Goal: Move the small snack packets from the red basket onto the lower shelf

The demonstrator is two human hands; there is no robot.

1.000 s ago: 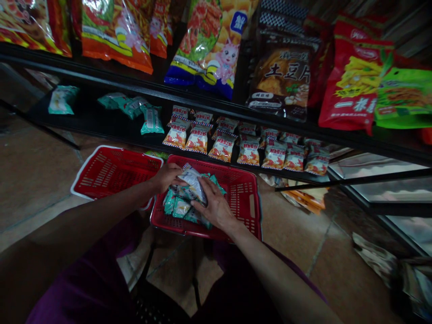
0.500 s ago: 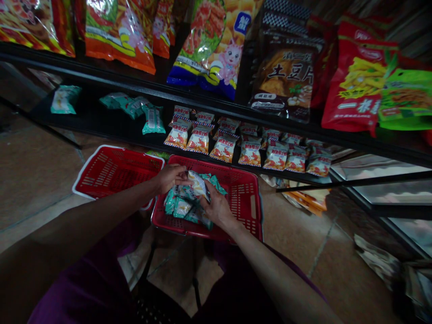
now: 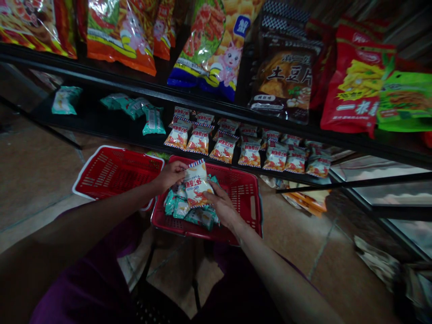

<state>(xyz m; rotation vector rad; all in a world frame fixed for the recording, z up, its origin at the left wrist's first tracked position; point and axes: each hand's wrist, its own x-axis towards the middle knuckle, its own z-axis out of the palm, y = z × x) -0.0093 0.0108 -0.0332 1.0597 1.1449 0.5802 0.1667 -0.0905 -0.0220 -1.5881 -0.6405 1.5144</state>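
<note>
Over the red basket (image 3: 241,211) in front of me, both hands hold a white and orange snack bag (image 3: 196,185) printed with red characters. My left hand (image 3: 170,175) pinches its upper left corner. On the lower right side, my right hand (image 3: 221,202) grips it with the thumb across the front. Beneath it, several teal snack bags (image 3: 182,208) lie in the basket, partly covered by the held bag and my hands. On the low shelf just ahead stand rows of small bags (image 3: 223,147) in the same white and orange print.
A second red basket (image 3: 118,173) with a white rim stands on the floor to the left. Several teal bags (image 3: 153,120) lie on the low shelf's left part. The black upper shelf (image 3: 148,90) carries large snack bags (image 3: 209,49). Packets (image 3: 305,198) lie beneath the shelf at right.
The white and orange bag has turned from edge-on and tilted to flat, its printed front now facing me. Both hands stay on it above the basket.
</note>
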